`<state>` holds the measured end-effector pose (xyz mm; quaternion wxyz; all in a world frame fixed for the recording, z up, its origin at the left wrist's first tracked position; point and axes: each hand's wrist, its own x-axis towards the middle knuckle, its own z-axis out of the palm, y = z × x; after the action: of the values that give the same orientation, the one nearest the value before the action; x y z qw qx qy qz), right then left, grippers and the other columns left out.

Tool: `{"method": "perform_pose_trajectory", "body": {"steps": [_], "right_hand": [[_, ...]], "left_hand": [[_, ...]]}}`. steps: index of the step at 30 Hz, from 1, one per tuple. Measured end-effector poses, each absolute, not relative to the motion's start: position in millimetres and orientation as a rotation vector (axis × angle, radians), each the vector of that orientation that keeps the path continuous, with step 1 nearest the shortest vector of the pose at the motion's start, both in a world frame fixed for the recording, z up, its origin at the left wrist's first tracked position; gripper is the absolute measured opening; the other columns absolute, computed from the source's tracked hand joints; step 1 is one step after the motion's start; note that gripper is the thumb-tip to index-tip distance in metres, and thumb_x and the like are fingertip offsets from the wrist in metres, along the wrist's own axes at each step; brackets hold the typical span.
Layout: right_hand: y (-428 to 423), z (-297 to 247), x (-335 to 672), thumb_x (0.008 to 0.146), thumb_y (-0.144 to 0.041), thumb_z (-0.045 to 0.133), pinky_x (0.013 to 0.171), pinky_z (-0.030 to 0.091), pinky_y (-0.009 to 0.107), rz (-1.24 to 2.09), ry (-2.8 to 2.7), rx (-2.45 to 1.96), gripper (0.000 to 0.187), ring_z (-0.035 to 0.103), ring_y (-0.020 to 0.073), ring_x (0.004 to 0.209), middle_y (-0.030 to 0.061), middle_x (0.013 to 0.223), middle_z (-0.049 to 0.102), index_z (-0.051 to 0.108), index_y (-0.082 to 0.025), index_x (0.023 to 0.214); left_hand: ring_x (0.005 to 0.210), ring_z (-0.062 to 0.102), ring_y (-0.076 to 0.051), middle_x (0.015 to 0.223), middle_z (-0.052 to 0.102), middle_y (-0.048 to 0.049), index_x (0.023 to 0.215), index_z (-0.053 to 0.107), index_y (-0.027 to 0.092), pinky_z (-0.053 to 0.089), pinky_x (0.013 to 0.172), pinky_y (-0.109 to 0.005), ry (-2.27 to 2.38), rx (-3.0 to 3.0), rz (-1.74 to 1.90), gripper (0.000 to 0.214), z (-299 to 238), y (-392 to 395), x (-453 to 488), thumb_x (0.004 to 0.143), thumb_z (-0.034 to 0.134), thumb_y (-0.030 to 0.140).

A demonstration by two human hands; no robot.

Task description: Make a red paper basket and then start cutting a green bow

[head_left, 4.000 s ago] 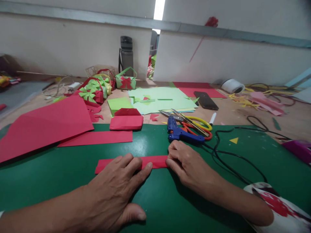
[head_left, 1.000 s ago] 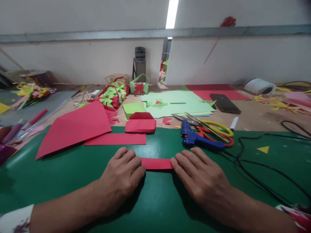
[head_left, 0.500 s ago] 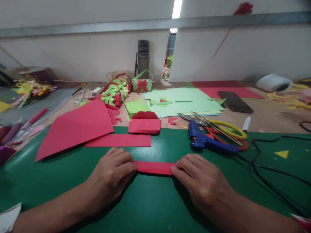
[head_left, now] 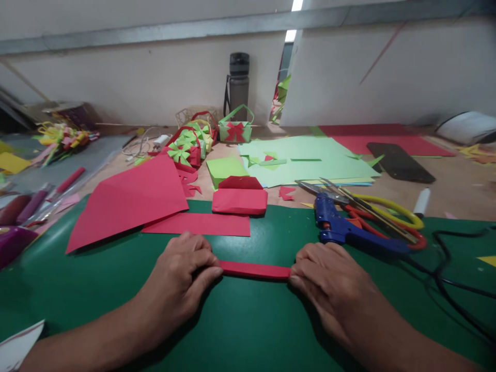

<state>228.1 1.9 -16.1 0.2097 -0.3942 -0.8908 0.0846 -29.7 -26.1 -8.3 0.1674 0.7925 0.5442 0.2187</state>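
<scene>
pinching, left hand (head_left: 188, 276) and right hand (head_left: 333, 284) are holding a narrow red strip (head_left: 256, 270) spanning between them | folding is looking well along, ends hiding inside the grip | wider red strip (head_left: 209, 225) is lying beyond, seemingly unfolded

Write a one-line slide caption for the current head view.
Left hand and right hand grip a narrow red paper strip by its ends, beside a blue glue gun.

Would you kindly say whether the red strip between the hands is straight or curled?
Straight: the red strip runs uncurled from the left hand to the right hand; its ends are hidden.
</scene>
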Motion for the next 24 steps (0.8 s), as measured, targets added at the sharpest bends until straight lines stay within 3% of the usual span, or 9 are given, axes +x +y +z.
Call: {"method": "perform_pose_trajectory", "body": {"steps": [24], "right_hand": [[8.9,-5.3,216.4,0.084,-0.013,0.038,0.061,0.025,0.033,-0.13,-2.616,-1.126,0.031,0.041,0.017,0.054,0.0029,0.058,0.05,0.05,-0.02,0.056]], "left_hand": [[0.068,0.044,-0.02,0.07,0.053,-0.0042,0.064,0.051,0.017,0.034,0.063,-0.037,1.778,2.409,0.436,0.025,-8.0,-19.4,-20.9,0.086,0.043,0.025]]}}
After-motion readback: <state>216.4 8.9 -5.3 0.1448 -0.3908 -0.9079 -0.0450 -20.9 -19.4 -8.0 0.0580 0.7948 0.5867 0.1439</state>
